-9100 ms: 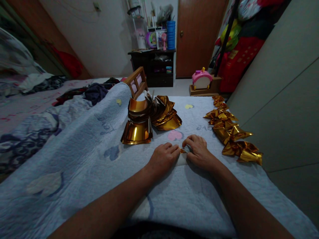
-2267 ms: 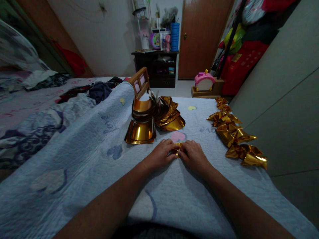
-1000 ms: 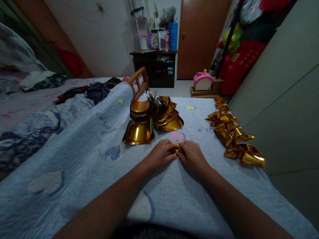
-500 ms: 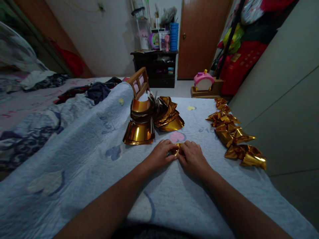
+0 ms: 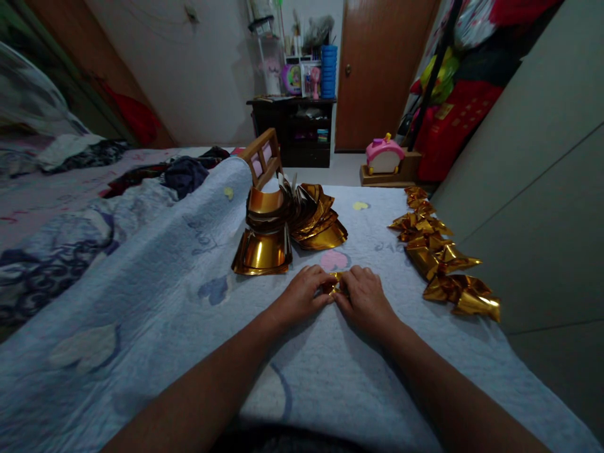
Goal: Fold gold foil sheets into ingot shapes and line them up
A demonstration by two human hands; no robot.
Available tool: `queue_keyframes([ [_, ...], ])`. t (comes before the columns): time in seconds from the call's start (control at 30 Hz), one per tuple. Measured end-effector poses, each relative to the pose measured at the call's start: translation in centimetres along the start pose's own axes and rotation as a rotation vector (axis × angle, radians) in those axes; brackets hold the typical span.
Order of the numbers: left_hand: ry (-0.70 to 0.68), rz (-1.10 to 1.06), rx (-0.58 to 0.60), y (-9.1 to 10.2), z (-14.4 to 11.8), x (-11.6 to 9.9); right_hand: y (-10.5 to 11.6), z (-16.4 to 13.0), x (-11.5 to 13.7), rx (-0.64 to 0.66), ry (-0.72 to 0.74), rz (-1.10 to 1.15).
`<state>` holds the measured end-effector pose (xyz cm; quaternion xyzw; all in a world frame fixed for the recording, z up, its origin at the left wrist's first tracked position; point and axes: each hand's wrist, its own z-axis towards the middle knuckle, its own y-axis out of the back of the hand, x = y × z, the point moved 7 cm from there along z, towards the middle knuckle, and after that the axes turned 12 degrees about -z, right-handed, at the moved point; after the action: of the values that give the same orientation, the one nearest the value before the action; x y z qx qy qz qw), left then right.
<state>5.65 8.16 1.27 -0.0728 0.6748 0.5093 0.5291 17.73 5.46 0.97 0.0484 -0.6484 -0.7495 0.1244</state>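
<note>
A small piece of gold foil paper (image 5: 334, 284) lies low over the bed, mostly covered by my fingers. My left hand (image 5: 306, 290) grips its left end, and my right hand (image 5: 364, 292) closes on its right end. Both hands rest on the blue quilted cover (image 5: 302, 371). Just beyond them stand stacks of curved gold foil sheets (image 5: 265, 250), fanned out at the right. Along the right side of the bed runs a row of folded gold foil pieces (image 5: 436, 251) with pointed ends.
A wooden rail (image 5: 264, 154) rises behind the foil stacks. Past the bed are a dark cabinet (image 5: 292, 129), a wooden door (image 5: 384, 69) and a pink toy (image 5: 384, 156). Clothes (image 5: 186, 176) lie at the left. A pale wardrobe (image 5: 542, 207) borders the right.
The view has shifted very slightly. Both hands keep almost the same position on the gold foil paper, and the stacks and folded pieces stay put.
</note>
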Motion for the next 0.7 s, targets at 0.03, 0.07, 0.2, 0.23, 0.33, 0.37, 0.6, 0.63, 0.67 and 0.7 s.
queue_keyframes([
  [0.03, -0.001, 0.001, -0.002, 0.0, 0.0, 0.0, 0.0, 0.0, 0.0, 0.000, -0.007, -0.004],
  [0.07, -0.002, 0.002, -0.003, 0.0, 0.0, 0.0, 0.1, 0.0, -0.1, 0.002, -0.016, -0.008],
  [0.2, 0.003, 0.007, -0.002, 0.0, 0.0, 0.0, 0.2, -0.1, -0.7, -0.002, -0.080, -0.028],
  [0.23, 0.007, 0.006, -0.002, 0.0, 0.0, 0.0, 0.2, -0.2, -1.0, -0.010, -0.096, -0.032],
  [0.33, 0.015, 0.003, -0.001, 0.0, -0.1, 0.0, 0.2, -0.3, -1.8, -0.040, -0.123, -0.041],
  [0.37, 0.016, 0.003, -0.001, 0.0, -0.1, 0.0, 0.2, -0.4, -2.1, -0.046, -0.124, -0.044],
  [0.6, 0.009, 0.003, 0.002, 0.2, -0.1, -0.2, 0.0, -0.6, -3.8, 0.008, -0.104, -0.001],
  [0.63, 0.007, 0.002, 0.001, 0.2, -0.1, -0.2, 0.1, -0.6, -3.9, 0.017, -0.093, 0.015],
  [0.67, 0.004, -0.001, -0.002, 0.2, -0.2, -0.1, 0.1, -0.6, -3.9, 0.024, -0.075, 0.036],
  [0.7, 0.000, -0.001, -0.004, 0.2, -0.2, -0.1, 0.2, -0.5, -3.8, 0.027, -0.051, 0.061],
])
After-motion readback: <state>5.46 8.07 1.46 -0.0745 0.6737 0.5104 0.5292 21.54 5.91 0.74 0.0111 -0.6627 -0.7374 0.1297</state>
